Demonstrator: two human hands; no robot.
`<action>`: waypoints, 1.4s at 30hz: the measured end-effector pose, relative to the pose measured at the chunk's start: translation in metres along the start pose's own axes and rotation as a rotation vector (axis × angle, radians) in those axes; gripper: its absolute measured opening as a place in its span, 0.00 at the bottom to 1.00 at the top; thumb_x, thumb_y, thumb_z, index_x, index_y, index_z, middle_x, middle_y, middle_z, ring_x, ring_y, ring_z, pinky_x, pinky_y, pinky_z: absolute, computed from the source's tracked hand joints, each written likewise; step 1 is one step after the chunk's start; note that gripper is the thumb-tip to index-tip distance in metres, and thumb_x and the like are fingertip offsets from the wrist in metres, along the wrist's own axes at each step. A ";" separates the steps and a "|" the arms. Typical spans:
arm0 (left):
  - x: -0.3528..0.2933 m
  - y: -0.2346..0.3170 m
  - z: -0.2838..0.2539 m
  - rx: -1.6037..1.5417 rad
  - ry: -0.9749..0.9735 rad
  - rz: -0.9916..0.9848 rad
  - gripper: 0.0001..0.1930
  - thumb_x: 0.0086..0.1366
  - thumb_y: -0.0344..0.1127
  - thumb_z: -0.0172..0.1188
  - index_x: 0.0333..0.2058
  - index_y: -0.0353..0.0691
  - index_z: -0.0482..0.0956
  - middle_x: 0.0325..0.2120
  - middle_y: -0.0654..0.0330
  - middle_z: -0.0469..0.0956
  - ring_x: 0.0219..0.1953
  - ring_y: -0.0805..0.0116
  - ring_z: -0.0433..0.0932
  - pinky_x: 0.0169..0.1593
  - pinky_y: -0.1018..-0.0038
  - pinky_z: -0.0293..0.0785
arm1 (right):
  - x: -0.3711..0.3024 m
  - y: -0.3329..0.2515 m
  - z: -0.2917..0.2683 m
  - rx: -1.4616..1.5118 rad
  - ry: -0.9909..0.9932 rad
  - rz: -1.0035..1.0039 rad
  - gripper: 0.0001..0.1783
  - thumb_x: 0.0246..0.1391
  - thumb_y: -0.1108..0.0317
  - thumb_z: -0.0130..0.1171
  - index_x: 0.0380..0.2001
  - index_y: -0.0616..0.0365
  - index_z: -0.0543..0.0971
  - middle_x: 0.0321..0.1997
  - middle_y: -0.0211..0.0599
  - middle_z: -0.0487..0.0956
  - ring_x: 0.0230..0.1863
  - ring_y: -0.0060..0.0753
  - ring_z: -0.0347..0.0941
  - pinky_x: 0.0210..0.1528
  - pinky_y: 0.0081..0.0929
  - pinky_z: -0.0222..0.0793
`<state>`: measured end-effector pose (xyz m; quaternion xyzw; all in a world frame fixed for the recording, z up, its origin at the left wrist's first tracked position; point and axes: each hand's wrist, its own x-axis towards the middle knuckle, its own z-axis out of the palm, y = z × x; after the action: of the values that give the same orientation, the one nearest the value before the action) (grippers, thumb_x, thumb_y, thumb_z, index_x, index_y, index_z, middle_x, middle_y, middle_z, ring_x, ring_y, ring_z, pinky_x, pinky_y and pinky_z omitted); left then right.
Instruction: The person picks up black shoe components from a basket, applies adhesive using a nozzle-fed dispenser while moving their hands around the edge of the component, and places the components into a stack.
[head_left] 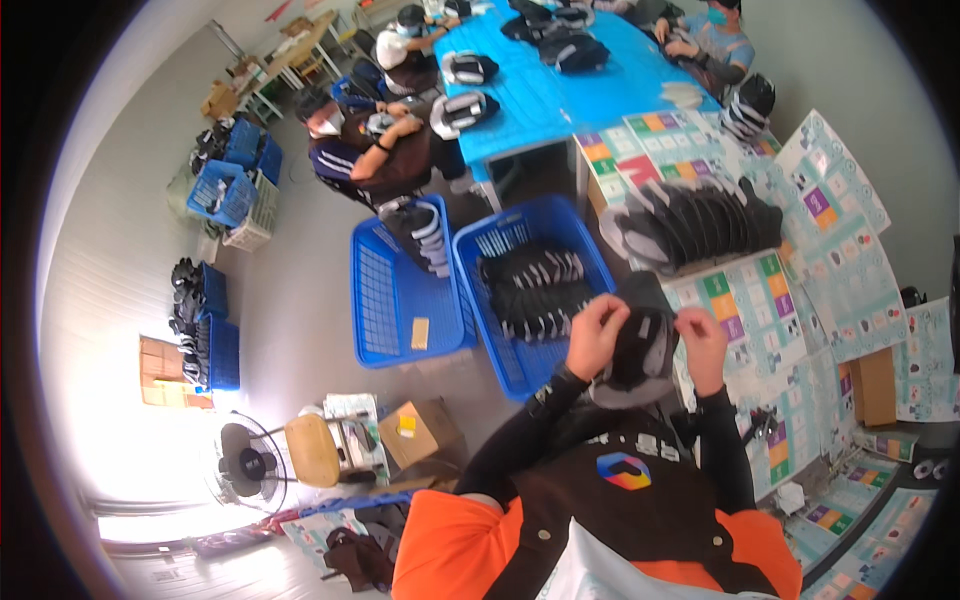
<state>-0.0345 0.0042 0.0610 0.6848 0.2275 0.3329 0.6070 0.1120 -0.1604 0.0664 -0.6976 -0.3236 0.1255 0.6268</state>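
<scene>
A black-and-grey cap (640, 352) is held in front of my chest, its inside turned up toward me and a small pale label showing in it. My left hand (597, 338) pinches the cap's left edge between thumb and fingers. On the opposite edge, the fingertips of my right hand (704, 350) are closed at the cap's side. Just beyond my right hand, a row of nested black and grey caps (700, 222) lies on the paper-covered table (745, 300). Left of my left hand, rows of dark caps (535, 290) fill part of a blue basket (515, 375).
Beside it stands a second blue basket (370, 320) with a few caps and a tan card. A blue-covered table (530, 110) holds more caps, with several people seated around it. A cardboard box (420, 435), a yellow-seated chair (312, 450) and a fan (245, 460) stand lower left.
</scene>
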 end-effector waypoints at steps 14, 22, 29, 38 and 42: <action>0.023 -0.028 0.018 0.128 -0.218 -0.191 0.14 0.76 0.39 0.54 0.35 0.34 0.77 0.26 0.60 0.74 0.32 0.71 0.72 0.39 0.71 0.69 | 0.012 -0.030 -0.021 -0.120 -0.237 -0.067 0.17 0.64 0.65 0.63 0.53 0.56 0.76 0.49 0.32 0.77 0.54 0.28 0.74 0.54 0.24 0.69; 0.044 0.025 0.054 0.100 -0.459 -0.115 0.03 0.68 0.26 0.57 0.38 0.33 0.75 0.29 0.52 0.78 0.32 0.65 0.78 0.38 0.70 0.74 | 0.005 -0.026 -0.047 -0.767 -0.238 -0.184 0.34 0.51 0.79 0.61 0.64 0.52 0.74 0.64 0.45 0.75 0.60 0.53 0.74 0.57 0.39 0.73; 0.031 0.019 0.062 0.313 -0.263 0.205 0.29 0.58 0.31 0.73 0.58 0.33 0.75 0.53 0.48 0.77 0.57 0.56 0.75 0.62 0.64 0.70 | -0.033 0.058 -0.099 -0.860 0.104 -0.105 0.34 0.53 0.82 0.50 0.66 0.59 0.70 0.57 0.58 0.78 0.54 0.60 0.77 0.53 0.46 0.75; 0.004 0.015 0.099 -0.266 -0.550 -0.428 0.41 0.70 0.33 0.61 0.75 0.43 0.48 0.72 0.46 0.55 0.66 0.53 0.69 0.59 0.60 0.77 | -0.061 0.063 -0.177 -0.215 0.434 0.422 0.22 0.64 0.77 0.50 0.62 0.64 0.73 0.35 0.63 0.82 0.30 0.55 0.84 0.34 0.41 0.79; 0.029 0.062 0.173 0.021 -0.750 -0.205 0.40 0.68 0.34 0.64 0.74 0.40 0.54 0.71 0.45 0.58 0.66 0.54 0.71 0.58 0.63 0.76 | -0.096 0.089 -0.212 -0.320 0.498 0.342 0.22 0.66 0.76 0.48 0.62 0.60 0.73 0.30 0.59 0.83 0.30 0.49 0.85 0.34 0.42 0.80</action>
<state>0.1059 -0.1021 0.1200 0.7389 0.0604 -0.0056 0.6711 0.1886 -0.3871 -0.0025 -0.8406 -0.0545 0.0023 0.5390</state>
